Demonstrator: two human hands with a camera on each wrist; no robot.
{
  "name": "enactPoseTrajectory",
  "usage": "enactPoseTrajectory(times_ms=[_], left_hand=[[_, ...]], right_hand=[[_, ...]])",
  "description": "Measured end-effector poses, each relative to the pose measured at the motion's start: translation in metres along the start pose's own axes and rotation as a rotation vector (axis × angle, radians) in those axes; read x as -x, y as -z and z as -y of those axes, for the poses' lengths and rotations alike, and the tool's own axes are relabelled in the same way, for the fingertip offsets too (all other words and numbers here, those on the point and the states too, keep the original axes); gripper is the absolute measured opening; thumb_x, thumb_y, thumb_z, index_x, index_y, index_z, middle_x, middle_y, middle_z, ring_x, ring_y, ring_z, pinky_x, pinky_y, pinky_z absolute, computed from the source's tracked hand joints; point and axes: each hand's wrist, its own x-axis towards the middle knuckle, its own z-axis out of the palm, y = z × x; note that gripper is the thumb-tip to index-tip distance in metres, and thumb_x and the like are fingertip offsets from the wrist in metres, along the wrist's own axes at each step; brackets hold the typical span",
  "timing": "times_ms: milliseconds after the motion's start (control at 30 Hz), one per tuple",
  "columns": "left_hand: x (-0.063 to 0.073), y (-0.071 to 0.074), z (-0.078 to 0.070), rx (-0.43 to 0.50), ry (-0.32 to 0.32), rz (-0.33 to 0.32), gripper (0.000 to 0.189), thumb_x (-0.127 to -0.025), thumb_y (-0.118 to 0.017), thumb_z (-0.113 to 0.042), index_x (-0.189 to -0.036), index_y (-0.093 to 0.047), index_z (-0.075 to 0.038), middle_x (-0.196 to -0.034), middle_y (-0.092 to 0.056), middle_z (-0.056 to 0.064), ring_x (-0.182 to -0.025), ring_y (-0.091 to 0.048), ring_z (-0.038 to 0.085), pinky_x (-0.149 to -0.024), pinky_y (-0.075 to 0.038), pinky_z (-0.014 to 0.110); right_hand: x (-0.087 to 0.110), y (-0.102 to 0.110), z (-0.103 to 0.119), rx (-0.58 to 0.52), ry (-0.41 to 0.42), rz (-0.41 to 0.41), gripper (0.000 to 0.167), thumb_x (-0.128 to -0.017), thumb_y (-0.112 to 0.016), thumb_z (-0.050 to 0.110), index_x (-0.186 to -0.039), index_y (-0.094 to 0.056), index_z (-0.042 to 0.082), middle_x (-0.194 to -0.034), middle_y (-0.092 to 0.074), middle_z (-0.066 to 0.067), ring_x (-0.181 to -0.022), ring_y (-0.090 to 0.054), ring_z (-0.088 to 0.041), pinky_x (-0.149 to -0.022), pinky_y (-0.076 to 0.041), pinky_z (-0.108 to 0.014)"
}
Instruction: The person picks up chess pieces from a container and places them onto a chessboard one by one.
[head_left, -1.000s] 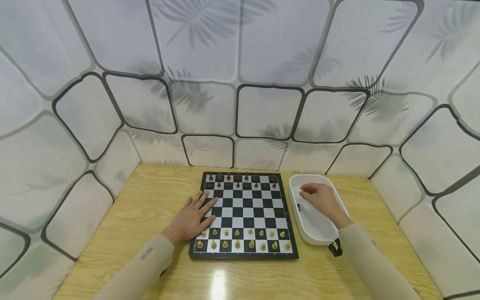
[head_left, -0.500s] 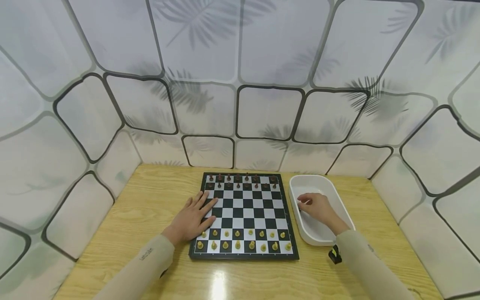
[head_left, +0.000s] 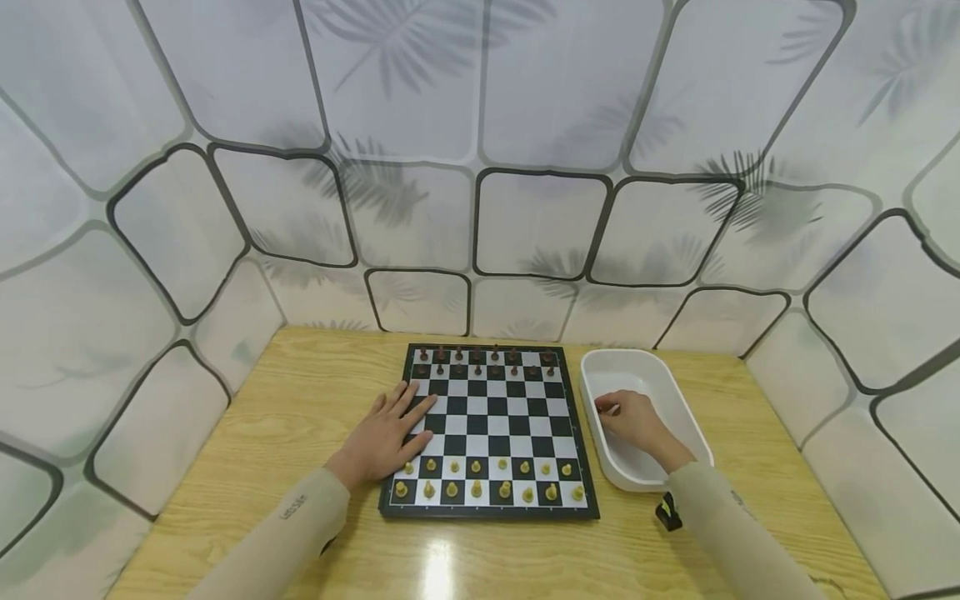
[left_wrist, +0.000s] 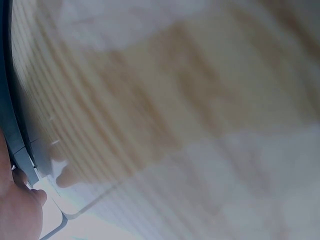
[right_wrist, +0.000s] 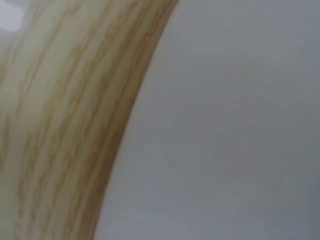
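My left hand (head_left: 381,435) rests with spread fingers on the left edge of a black-and-white chessboard (head_left: 487,406). In the left wrist view, part of that hand (left_wrist: 20,215) shows at the lower left corner, beside the board's dark side. My right hand (head_left: 636,418) is inside a white tray (head_left: 663,379) to the board's right. Its thumb and fingers pinch a small dark chess piece (head_left: 600,409) by the tray's left wall; most of it is hidden. The right wrist view shows only the tray's blurred outer wall (right_wrist: 215,125) and wood.
Yellow chess pieces (head_left: 476,490) fill two rows on the near side. Dark red pieces (head_left: 477,370) stand in two rows on the far side. A wooden table (head_left: 300,392) lies beneath, enclosed by patterned fabric walls (head_left: 540,225).
My right hand has moved down and slightly left in the tray, and its fingers have closed on the dark piece lying there. The left hand has stayed put.
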Motion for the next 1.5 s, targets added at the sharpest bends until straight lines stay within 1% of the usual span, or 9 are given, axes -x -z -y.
enactPoseTrajectory(times_ms=[300,533,667,833,1000,1167,1267,1433,1500], left_hand=[[0.000,0.000,-0.001,-0.001,-0.008,-0.007,0.068,-0.110,-0.040,-0.057,-0.168,-0.031,-0.023,-0.176,-0.017,0.018,-0.164,-0.014,0.042,-0.129,-0.021,0.066],[0.000,0.000,-0.001,-0.004,-0.008,-0.009,0.068,-0.110,-0.040,-0.057,-0.168,-0.031,-0.023,-0.176,-0.018,0.019,-0.164,-0.014,0.042,-0.129,-0.021,0.066],[0.000,0.000,-0.001,0.001,-0.013,-0.020,0.067,-0.110,-0.040,-0.056,-0.168,-0.032,-0.022,-0.175,-0.020,0.019,-0.163,-0.016,0.043,-0.128,-0.022,0.067],[0.001,0.000,0.000,0.002,-0.016,-0.025,0.067,-0.111,-0.040,-0.055,-0.168,-0.032,-0.021,-0.175,-0.020,0.019,-0.163,-0.017,0.044,-0.128,-0.023,0.067],[0.001,0.000,0.000,-0.005,-0.003,-0.006,0.068,-0.110,-0.039,-0.057,-0.169,-0.029,-0.023,-0.176,-0.017,0.018,-0.164,-0.014,0.042,-0.129,-0.020,0.066],[0.000,0.000,0.000,-0.002,0.004,0.009,0.069,-0.110,-0.038,-0.058,-0.169,-0.028,-0.024,-0.177,-0.015,0.017,-0.164,-0.012,0.041,-0.129,-0.019,0.066],[0.000,0.000,0.000,0.005,0.000,0.006,0.068,-0.110,-0.039,-0.057,-0.169,-0.029,-0.023,-0.176,-0.016,0.018,-0.164,-0.012,0.042,-0.129,-0.019,0.066],[0.000,0.000,-0.001,0.007,-0.010,-0.008,0.068,-0.110,-0.040,-0.056,-0.168,-0.030,-0.022,-0.176,-0.017,0.018,-0.164,-0.013,0.042,-0.129,-0.019,0.066],[0.000,0.000,-0.001,0.009,-0.013,-0.013,0.068,-0.110,-0.040,-0.056,-0.168,-0.030,-0.022,-0.176,-0.017,0.019,-0.164,-0.013,0.043,-0.129,-0.020,0.067]], right_hand=[[0.002,-0.001,0.002,0.024,0.047,-0.008,0.028,-0.089,-0.074,0.006,-0.113,-0.077,-0.008,-0.099,-0.076,-0.018,-0.085,-0.072,-0.027,-0.075,-0.060,-0.039],[0.001,-0.004,0.002,0.015,0.035,-0.021,0.019,-0.089,-0.076,0.008,-0.103,-0.079,-0.003,-0.095,-0.078,-0.016,-0.082,-0.072,-0.024,-0.072,-0.061,-0.037],[0.000,-0.005,0.002,0.007,0.025,-0.026,0.016,-0.089,-0.075,0.007,-0.101,-0.080,-0.002,-0.093,-0.079,-0.013,-0.082,-0.072,-0.022,-0.070,-0.060,-0.036],[-0.001,-0.005,0.003,0.015,0.011,-0.039,0.016,-0.089,-0.073,0.007,-0.102,-0.080,-0.001,-0.094,-0.079,-0.013,-0.082,-0.071,-0.022,-0.070,-0.059,-0.036],[-0.001,-0.003,0.006,-0.007,-0.020,-0.039,0.020,-0.093,-0.072,0.010,-0.108,-0.079,-0.002,-0.101,-0.079,-0.015,-0.087,-0.071,-0.024,-0.075,-0.060,-0.039],[-0.001,0.002,0.008,-0.032,-0.001,-0.059,0.024,-0.094,-0.073,0.009,-0.112,-0.077,-0.006,-0.104,-0.078,-0.020,-0.092,-0.073,-0.030,-0.081,-0.062,-0.044],[-0.001,0.004,0.008,-0.046,-0.007,-0.068,0.024,-0.093,-0.073,0.008,-0.113,-0.077,-0.006,-0.104,-0.078,-0.019,-0.093,-0.074,-0.030,-0.083,-0.062,-0.044],[0.000,0.009,0.009,-0.070,-0.025,-0.076,0.024,-0.094,-0.074,0.009,-0.113,-0.077,-0.005,-0.104,-0.079,-0.019,-0.094,-0.074,-0.029,-0.083,-0.062,-0.043],[0.001,0.012,0.009,-0.076,-0.027,-0.083,0.023,-0.095,-0.075,0.010,-0.112,-0.077,-0.005,-0.104,-0.079,-0.019,-0.093,-0.074,-0.028,-0.080,-0.062,-0.040]])
